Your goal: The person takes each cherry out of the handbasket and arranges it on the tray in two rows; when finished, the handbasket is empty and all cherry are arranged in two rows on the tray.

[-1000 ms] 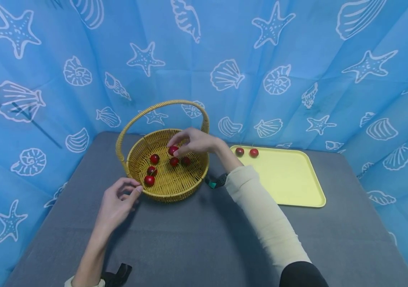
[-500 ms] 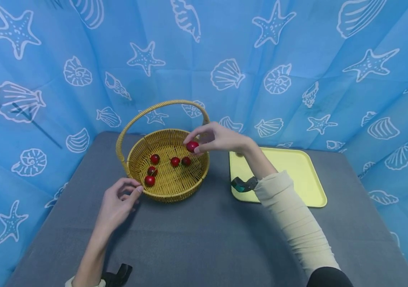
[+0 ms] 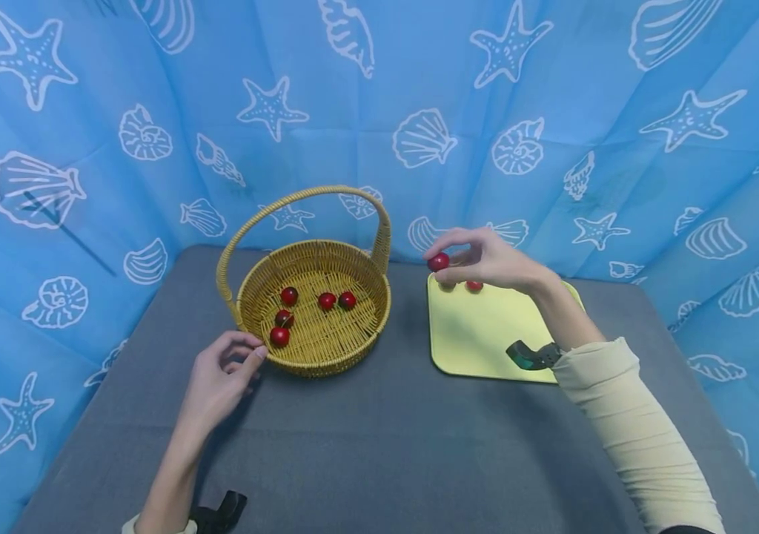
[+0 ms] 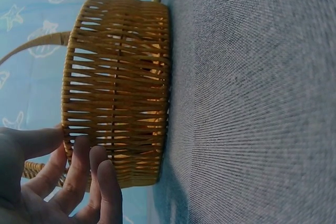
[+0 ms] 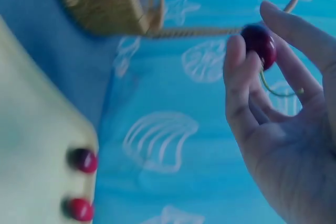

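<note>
The person's right hand (image 3: 491,259) pinches a dark red cherry (image 3: 438,262) between thumb and fingertips, its green stem curving toward the palm. That arm, in a cream sleeve (image 3: 633,423), reaches toward eleven o'clock (twelve being straight ahead of the person), while the hand bends over to point at nine. The left hand (image 3: 218,377) pinches the rim of a wicker basket (image 3: 316,366) at the basket's eight o'clock, fingers bent, its forearm angled toward one o'clock.

The held cherry is raised above the eleven o'clock corner of a yellow tray (image 3: 486,341); two tray cherries (image 5: 81,210) lie just below the hand, along the far edge. The tray is at the basket's three o'clock, well apart from it. Inside the basket, three cherries (image 3: 279,337) line the eight-to-ten o'clock side and a pair of cherries (image 3: 347,300) sits toward two. A tall handle (image 3: 299,194) arches over them. Basket and tray stand on a grey table (image 3: 353,445), with a blue shell-patterned curtain (image 3: 353,111) at twelve o'clock.
</note>
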The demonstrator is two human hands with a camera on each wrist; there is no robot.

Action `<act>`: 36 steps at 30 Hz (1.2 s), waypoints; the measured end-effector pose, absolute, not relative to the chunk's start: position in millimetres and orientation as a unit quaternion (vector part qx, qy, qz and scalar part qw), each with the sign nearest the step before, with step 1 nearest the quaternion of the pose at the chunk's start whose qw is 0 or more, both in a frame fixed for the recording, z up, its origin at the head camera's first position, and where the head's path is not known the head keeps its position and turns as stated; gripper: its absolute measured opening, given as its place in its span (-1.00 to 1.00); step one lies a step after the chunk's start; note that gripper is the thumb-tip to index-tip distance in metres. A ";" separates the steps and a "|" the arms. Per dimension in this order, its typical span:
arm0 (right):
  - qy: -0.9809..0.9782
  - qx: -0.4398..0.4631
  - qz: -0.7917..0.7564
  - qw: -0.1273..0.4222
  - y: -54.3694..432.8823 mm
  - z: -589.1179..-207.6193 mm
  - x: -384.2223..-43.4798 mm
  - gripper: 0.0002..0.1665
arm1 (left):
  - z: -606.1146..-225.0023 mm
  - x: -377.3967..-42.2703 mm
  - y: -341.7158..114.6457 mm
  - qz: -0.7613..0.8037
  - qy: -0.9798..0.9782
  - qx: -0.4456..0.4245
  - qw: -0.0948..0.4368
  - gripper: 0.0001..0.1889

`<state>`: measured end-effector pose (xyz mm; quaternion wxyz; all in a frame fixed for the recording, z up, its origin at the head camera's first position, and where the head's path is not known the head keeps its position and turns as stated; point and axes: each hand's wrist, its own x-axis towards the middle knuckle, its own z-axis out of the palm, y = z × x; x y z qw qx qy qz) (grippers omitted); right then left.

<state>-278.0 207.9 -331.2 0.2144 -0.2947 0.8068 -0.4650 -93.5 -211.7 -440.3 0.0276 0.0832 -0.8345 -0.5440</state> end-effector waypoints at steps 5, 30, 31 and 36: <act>0.835 -0.278 -0.458 0.130 235.6 -350.5 -282.5 -0.69 | -440.3 -92.6 -212.3 -0.543 -0.835 0.086 0.027 -0.70; 0.879 -0.135 -0.433 0.146 318.3 -416.2 -294.9 -0.47 | -440.5 -93.5 -213.3 -0.536 -0.840 0.086 0.014 -0.66; 0.878 -0.131 -0.436 0.149 319.5 -419.1 -295.9 -0.47 | -440.4 -93.5 -213.3 -0.536 -0.840 0.087 0.013 -0.66; 0.886 -0.130 -0.424 0.136 324.1 -433.1 -302.1 -0.50 | -440.0 -93.3 -213.1 -0.539 -0.838 0.090 0.012 -0.66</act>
